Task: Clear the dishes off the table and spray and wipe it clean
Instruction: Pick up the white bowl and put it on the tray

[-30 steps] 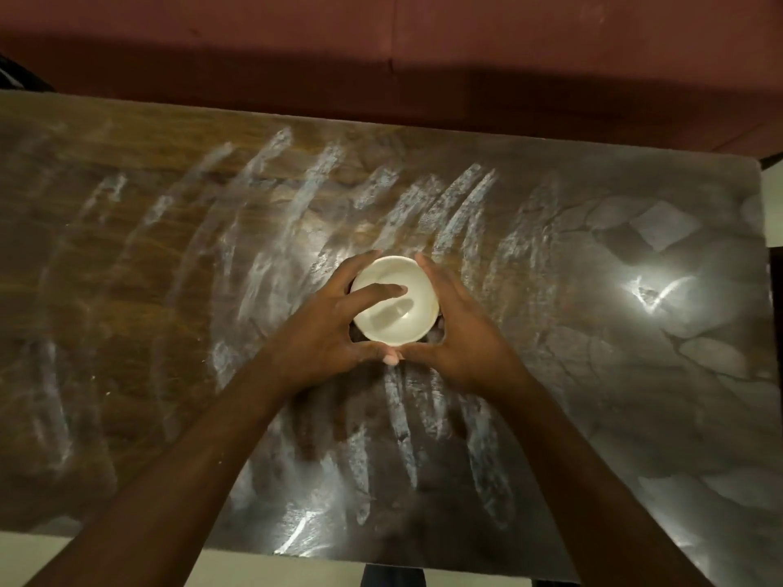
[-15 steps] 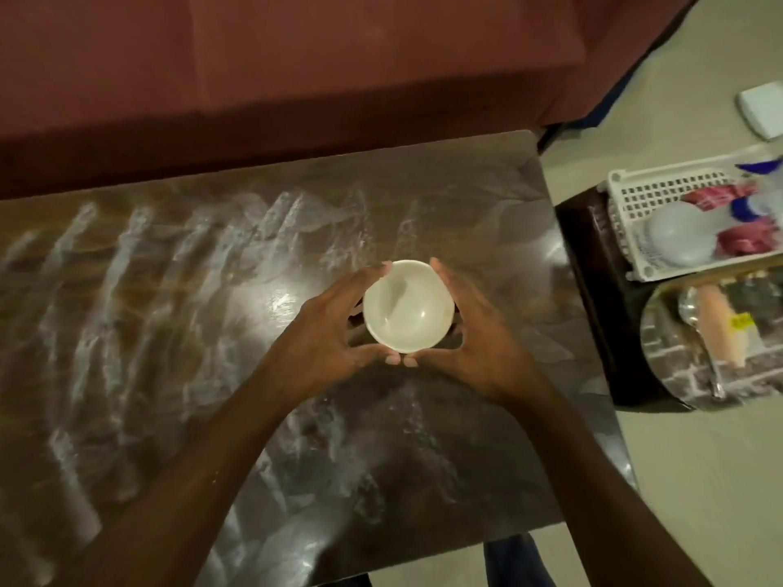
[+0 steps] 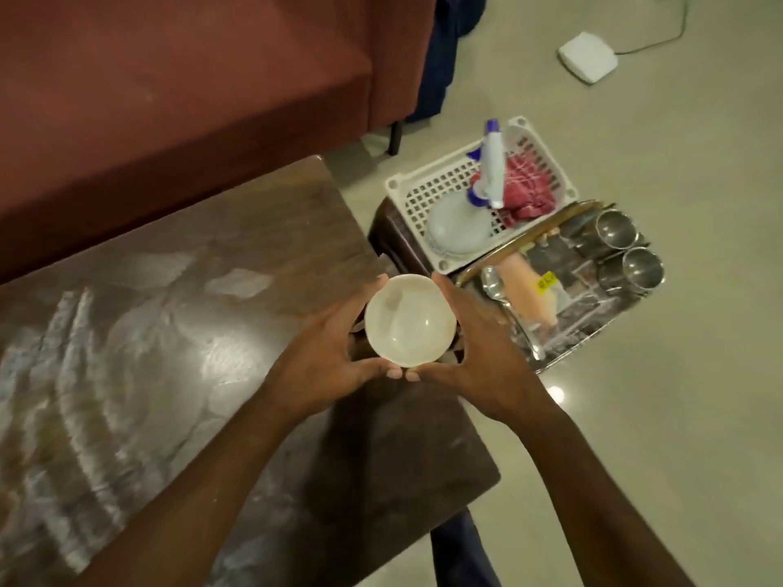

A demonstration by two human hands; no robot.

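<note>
1. I hold a small white bowl [image 3: 410, 321] cupped between both hands: left hand [image 3: 326, 366] wraps its left side, right hand [image 3: 487, 358] its right, thumbs meeting at the near rim. Bowl appears empty.
2. Position: bowl is above the right end of the table [image 3: 178, 332], near its far-right corner.
3. To the right sits a steel tray [image 3: 567, 341] with a spoon [image 3: 493, 281] and two steel cups [image 3: 616, 228]; just beyond it, a white basket [image 3: 423, 192] holding a spray bottle [image 3: 487, 180] and a red cloth [image 3: 529, 184].
4. Risk: tray looks crowded; setting the bowl down carelessly could knock the spoon or leave the bowl tilted.
5. Risk: table shows white smears; if my fingers are damp, the smooth bowl could slip.
</note>
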